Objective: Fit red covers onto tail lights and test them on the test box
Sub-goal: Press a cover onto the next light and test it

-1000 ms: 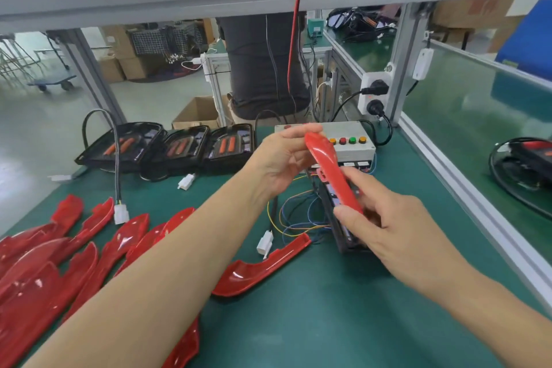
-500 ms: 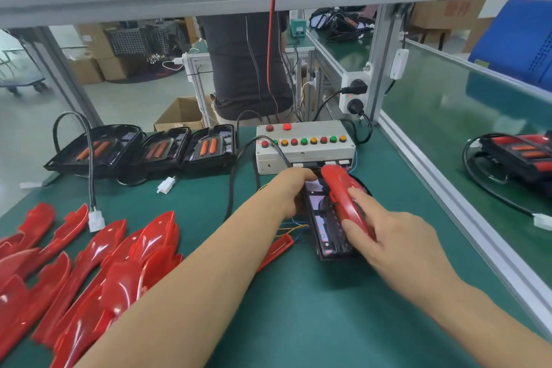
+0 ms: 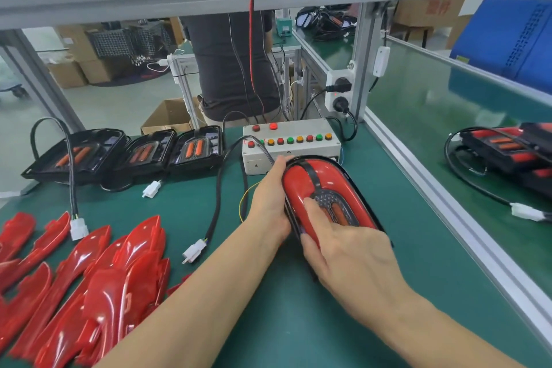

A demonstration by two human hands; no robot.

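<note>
Red cover point(image 3: 301, 188) sits on the light point(image 3: 366, 206). Left hand point(image 3: 270, 203) grips its side; right hand point(image 3: 343, 251) presses flat, holding nothing. Test on box point(image 3: 291, 140) outstanding; three lights point(image 3: 128, 152) uncovered.

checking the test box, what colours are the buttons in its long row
In the head view the test box row mixes red, green and orange buttons.

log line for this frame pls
step: seating glossy red plastic cover on black tail light | left hand: steadying left edge | right hand: pressing top | grey test box: untouched
</note>
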